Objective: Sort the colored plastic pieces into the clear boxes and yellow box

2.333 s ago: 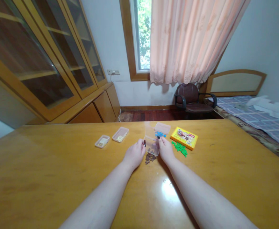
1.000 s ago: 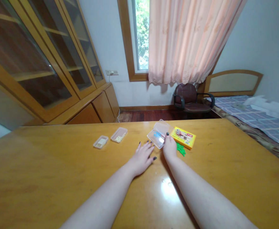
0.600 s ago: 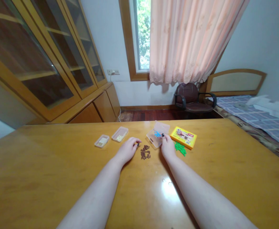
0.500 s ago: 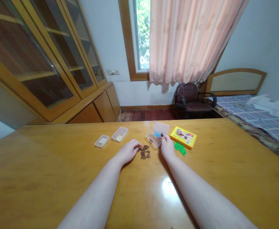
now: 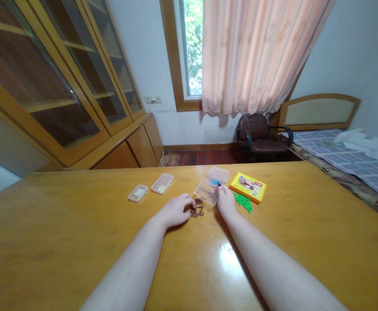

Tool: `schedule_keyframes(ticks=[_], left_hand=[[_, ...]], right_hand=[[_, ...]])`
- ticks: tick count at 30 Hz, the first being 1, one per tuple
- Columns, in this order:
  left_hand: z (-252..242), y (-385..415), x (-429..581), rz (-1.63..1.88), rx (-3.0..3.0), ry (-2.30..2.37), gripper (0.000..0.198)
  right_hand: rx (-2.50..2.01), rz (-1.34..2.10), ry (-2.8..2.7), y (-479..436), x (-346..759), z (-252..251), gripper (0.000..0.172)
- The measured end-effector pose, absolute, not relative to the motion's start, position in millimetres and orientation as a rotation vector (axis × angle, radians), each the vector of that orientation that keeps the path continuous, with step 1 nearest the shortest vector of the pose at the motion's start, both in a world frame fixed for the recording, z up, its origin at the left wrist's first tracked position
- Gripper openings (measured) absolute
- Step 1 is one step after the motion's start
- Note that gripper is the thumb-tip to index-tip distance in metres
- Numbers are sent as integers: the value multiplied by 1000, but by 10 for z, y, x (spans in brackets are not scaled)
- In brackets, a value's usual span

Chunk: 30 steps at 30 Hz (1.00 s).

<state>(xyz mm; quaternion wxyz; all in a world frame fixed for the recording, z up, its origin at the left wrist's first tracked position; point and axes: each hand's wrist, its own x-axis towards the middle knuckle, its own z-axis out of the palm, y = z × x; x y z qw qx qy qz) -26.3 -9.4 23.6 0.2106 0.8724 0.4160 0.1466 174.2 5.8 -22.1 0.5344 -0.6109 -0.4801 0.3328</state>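
My right hand is closed on the near right side of a clear plastic box, thumb on top. The box's hinged lid stands open behind it, and small blue pieces show through the plastic. My left hand has its fingers curled down at a pile of small brown pieces; what lies between the fingertips is too small to make out. Just right of my right hand lie loose green pieces, in front of a yellow printed box.
Two small clear plastic boxes sit to the left: one with pale pieces and a smaller one. All rest on a wooden table. Past its far edge are an office chair, a bed and a glass-door cabinet.
My left hand has shifted slightly right, its fingers now over the brown pieces. The clear box in my right hand has tilted and moved a little to the left.
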Motion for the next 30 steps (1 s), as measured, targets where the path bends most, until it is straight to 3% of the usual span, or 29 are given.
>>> schedule_keyframes(ticks=[30], left_hand=[[128,-83,-159,427,2445,1283,12]], right_hand=[[-1431,806,-1136,53,1734,-219,33]])
